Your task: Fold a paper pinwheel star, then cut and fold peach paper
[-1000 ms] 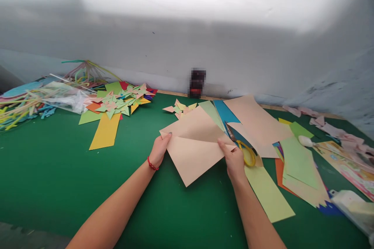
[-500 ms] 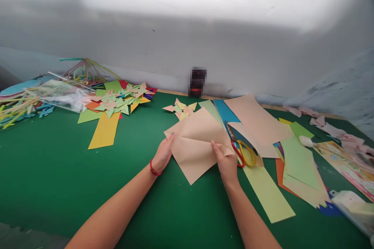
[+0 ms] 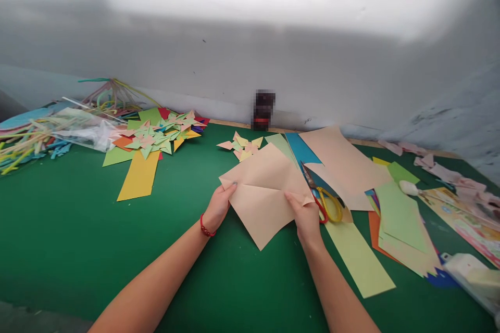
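Observation:
Between my two hands is a square sheet of pale peach paper (image 3: pixel 269 182), turned corner-on, with a crease running across its middle. My left hand (image 3: pixel 219 207) pinches the left corner, thumb on top and the other fingers underneath. The right corner is gripped by my right hand (image 3: pixel 307 218), where the paper curls up a little. Just right of that hand lie scissors (image 3: pixel 330 205) with one red and one yellow handle loop, partly hidden by the hand. Small folded paper pieces (image 3: pixel 244 145) rest beyond the sheet's far edge.
More folded paper pieces (image 3: pixel 156 138) are heaped at the left over coloured sheets, near a yellow strip (image 3: pixel 138 177). Coloured strips (image 3: pixel 35 138) and a plastic bag lie farther left. Peach sheets (image 3: pixel 339 166), a pale green strip (image 3: pixel 359 260) and a white device (image 3: pixel 469 270) occupy the right.
The peach sheet has flattened slightly and its near corner has shifted a little right and toward me. My right hand has moved slightly right; both hands keep their hold.

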{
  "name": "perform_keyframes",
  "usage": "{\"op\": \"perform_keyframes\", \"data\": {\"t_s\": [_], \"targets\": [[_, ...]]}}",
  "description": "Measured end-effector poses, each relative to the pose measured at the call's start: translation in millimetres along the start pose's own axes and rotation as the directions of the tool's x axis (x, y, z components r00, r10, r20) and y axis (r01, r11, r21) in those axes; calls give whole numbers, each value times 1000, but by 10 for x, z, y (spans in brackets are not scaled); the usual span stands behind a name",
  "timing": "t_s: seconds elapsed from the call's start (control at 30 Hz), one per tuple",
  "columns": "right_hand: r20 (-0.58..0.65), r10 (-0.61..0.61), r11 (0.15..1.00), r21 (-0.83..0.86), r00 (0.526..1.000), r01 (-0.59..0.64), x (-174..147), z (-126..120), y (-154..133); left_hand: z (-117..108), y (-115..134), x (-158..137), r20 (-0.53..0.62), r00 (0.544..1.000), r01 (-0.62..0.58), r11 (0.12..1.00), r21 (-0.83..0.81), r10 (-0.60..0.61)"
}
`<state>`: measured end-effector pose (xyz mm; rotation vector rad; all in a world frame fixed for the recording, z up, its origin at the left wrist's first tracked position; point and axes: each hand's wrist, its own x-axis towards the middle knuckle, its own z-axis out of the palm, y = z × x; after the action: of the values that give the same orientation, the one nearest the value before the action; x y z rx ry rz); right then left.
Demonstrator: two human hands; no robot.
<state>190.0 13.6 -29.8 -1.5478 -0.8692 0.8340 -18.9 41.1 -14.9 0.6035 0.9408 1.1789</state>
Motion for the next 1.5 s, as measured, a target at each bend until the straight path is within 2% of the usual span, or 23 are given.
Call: {"op": "perform_keyframes", "data": {"t_s": [0.1, 0.23, 0.33, 0.43, 0.57, 0.67, 0.8, 0.9, 1.03, 1.2, 1.3, 1.33, 1.4, 1.47, 1.5], "targets": [[24, 29, 996, -82, 999, -27, 19, -7, 28, -35, 5, -5, 25, 999, -25, 986, 166, 21], [64, -2, 979, -202, 998, 15, 17, -19, 16, -68, -6, 3, 45, 994, -109, 920, 376, 99], [77, -19, 972, -230, 997, 37, 16, -24, 1, -94, -38, 32, 31, 980, -189, 875, 445, 196], [83, -8, 974, -225, 996, 27, 15, -22, -3, -107, -55, 49, 3, 973, -204, 851, 484, 231], [112, -72, 984, -156, 991, 89, -17, -17, -35, -84, -26, 37, -44, 980, -150, 867, 476, 194], [130, -85, 981, -165, 988, 106, -63, -8, -88, -56, -7, 30, -101, 979, -114, 886, 450, 177], [130, -24, 991, -130, 991, 41, -107, 30, -118, -34, -17, 25, -83, 989, -83, 926, 368, 122], [62, 22, 998, -63, 998, -18, -95, 44, -94, -43, -13, 28, -95, 992, -49, 957, 286, 79], [-97, -41, 999, 25, 994, 43, 0, -25, -64, -97, 24, 61, -143, 984, -80, 978, 192, 108], [-110, 32, 998, 59, 993, -25, 155, -142, -7, -159, 58, 101, -113, 979, -144, 970, 198, 168], [-82, -2, 1000, 20, 997, 3, 204, -144, 61, -199, 79, 121, -153, 964, -176, 953, 245, 217], [-68, -17, 1000, 11, 998, 18, 213, -134, 83, -212, 91, 126, -178, 947, -207, 934, 291, 266], [-40, -26, 1000, -17, 999, 25, 224, -111, 118, -225, 118, 129, -190, 877, -320, 832, 452, 441], [-11, -7, 998, -70, 1000, 6, 231, -93, 139, -214, 137, 116, -73, 796, -422, 638, 645, 601], [5, -7, 995, -102, 1000, 8, 235, -89, 144, -200, 137, 105, 29, 779, -456, 535, 711, 626]]}}
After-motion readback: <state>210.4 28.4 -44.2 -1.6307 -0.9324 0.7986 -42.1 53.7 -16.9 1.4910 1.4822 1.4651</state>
